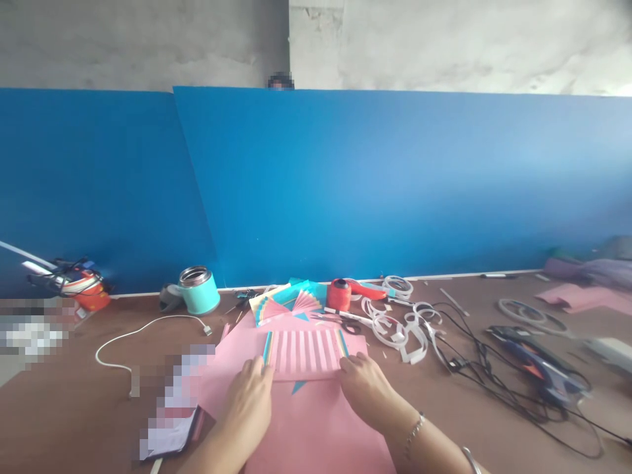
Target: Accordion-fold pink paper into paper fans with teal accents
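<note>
A pleated piece of pink paper (306,352) with blue and yellow strips along its side edges lies between my hands. My left hand (251,390) grips its left edge, fingers closed near the lower corner. At the opposite edge, my right hand (366,385) is closed in the same way, fingertips bent over the paper. Underneath is a larger pink sheet (316,428) with small blue triangular pieces on it. Just beyond, a folded pink fan shape with blue and yellow edging (281,308) lies by a red hand tool (339,295). Scissors (348,324) lie right of the fan shape.
Left are a turquoise mug (201,294), a white cable (148,321), a phone (175,428) and an orange pot of tools (91,293). Right are curled white strips (395,326), black cords and a dark glue gun (540,365). A blue partition (395,184) closes the back.
</note>
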`<state>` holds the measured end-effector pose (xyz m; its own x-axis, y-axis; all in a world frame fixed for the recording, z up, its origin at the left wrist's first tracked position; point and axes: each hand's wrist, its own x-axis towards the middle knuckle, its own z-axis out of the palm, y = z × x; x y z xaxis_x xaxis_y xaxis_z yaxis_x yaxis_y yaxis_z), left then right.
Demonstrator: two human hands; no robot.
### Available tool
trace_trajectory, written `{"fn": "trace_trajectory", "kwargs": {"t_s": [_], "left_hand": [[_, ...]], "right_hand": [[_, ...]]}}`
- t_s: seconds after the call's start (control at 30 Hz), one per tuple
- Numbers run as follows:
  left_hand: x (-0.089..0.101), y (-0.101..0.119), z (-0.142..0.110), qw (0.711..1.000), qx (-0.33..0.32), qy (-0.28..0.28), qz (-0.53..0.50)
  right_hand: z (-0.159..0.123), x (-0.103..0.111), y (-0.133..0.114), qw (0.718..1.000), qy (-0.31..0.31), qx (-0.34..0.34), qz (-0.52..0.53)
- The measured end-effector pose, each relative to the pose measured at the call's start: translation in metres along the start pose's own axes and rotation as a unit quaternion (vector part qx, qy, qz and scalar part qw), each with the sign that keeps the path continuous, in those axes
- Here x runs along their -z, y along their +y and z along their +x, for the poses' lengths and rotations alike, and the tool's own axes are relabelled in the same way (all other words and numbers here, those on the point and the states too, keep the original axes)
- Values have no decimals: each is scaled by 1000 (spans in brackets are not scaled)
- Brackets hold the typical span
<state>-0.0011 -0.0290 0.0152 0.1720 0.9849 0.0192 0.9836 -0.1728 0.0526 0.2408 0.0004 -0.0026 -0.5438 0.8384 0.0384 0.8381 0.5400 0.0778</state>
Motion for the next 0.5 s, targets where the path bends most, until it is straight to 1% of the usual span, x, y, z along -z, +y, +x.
{"fn": "trace_trajectory", "kwargs": {"t_s": [0.07, 0.1, 0.13, 0.17, 0.2, 0.23, 0.27, 0.3, 0.33, 0.37, 0.4, 0.43, 0.47, 0.5], "left_hand": [[3, -2, 1, 997, -16, 62, -40], [5, -1, 0, 993, -30, 88, -77], [6, 1, -2, 986, -44, 101, -127], [6, 5, -4, 976, -56, 92, -188], [6, 10, -6, 963, -58, 55, -259], [5, 16, -8, 941, -48, -1, -335], [3, 23, -9, 907, -20, -75, -414], [1, 29, -10, 856, 22, -145, -495], [-1, 36, -9, 791, 69, -196, -576], [-2, 43, -6, 716, 119, -219, -652], [-3, 49, -3, 642, 164, -217, -717], [-4, 55, 2, 573, 203, -201, -768], [-4, 60, 7, 518, 236, -174, -804], [-4, 64, 12, 477, 259, -140, -828]], "right_hand": [[0, -2, 5, 1000, 8, 25, -10], [1, -3, 7, 999, 12, 33, -14], [2, -4, 9, 999, 19, 38, -18], [3, -5, 10, 998, 30, 44, -20], [4, -6, 11, 997, 45, 52, -21], [4, -7, 12, 996, 66, 61, -21], [5, -7, 13, 993, 92, 68, -18], [5, -8, 14, 990, 124, 70, -11], [5, -8, 14, 984, 163, 68, -1], [5, -7, 14, 977, 205, 61, 12], [4, -5, 13, 967, 247, 53, 25], [4, -3, 11, 957, 285, 48, 36], [3, 0, 9, 946, 316, 48, 45], [3, 3, 6, 938, 338, 54, 51]]}}
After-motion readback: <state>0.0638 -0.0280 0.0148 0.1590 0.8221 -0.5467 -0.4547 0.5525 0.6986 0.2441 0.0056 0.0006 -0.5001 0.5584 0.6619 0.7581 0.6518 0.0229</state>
